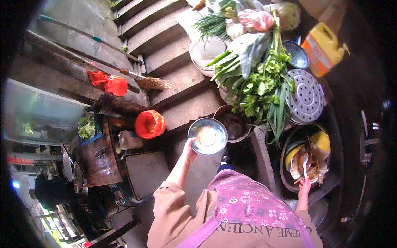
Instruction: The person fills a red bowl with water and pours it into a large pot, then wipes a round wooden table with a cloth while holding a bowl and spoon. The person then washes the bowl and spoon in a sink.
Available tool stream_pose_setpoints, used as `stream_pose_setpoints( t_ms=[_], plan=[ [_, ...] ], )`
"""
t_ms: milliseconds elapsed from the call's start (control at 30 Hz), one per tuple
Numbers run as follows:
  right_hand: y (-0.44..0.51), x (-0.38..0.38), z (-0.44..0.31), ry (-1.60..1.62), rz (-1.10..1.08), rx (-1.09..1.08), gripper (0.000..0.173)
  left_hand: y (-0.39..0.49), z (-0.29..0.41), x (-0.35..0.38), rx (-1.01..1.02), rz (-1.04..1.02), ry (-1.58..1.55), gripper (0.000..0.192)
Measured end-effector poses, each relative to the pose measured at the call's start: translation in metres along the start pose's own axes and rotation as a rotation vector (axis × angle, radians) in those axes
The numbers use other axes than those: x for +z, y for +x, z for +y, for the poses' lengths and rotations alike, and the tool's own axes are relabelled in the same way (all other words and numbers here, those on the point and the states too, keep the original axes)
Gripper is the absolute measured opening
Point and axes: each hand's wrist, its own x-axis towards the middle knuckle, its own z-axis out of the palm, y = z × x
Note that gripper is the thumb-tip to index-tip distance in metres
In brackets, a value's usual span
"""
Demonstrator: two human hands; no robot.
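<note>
My left hand (pixel 189 151) grips the rim of a shiny metal bowl (pixel 220 133) with a little pale food or liquid in its bottom. The bowl is held out in front of my apron. Over at the right, my right hand (pixel 304 187) has its fingers on a white spoon (pixel 305 163), above a large dark pan (pixel 283 169). Yellow bowls (pixel 322 141), several chopsticks (pixel 315 171) and other dishes lie heaped in that pan. Whether my right fingers also hold chopsticks is hard to tell.
Leafy greens (pixel 254 90) and bagged vegetables stand ahead, beside a perforated metal steamer tray (pixel 305 96) and a yellow jug (pixel 322 49). A red-lined bin (pixel 150 124) and a broom (pixel 152 82) are left of centre, near concrete steps (pixel 173 90). A dark basin (pixel 232 124) sits beyond the bowl.
</note>
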Motion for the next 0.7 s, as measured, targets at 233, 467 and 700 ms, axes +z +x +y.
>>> stream_pose_setpoints(
  t_ms=[233,467,700],
  plan=[
    [-0.023,0.002,-0.026,-0.774,0.325,-0.372,0.037,0.127,0.072,0.009,0.05,-0.028,0.1,0.053],
    [-0.083,-0.029,-0.015,-0.796,0.569,-0.219,0.036,0.264,0.141,0.173,0.024,0.282,0.687,0.054],
    [-0.12,-0.029,-0.01,-0.744,0.596,-0.209,0.036,0.326,0.143,0.142,0.257,0.05,0.499,0.052]
  ],
)
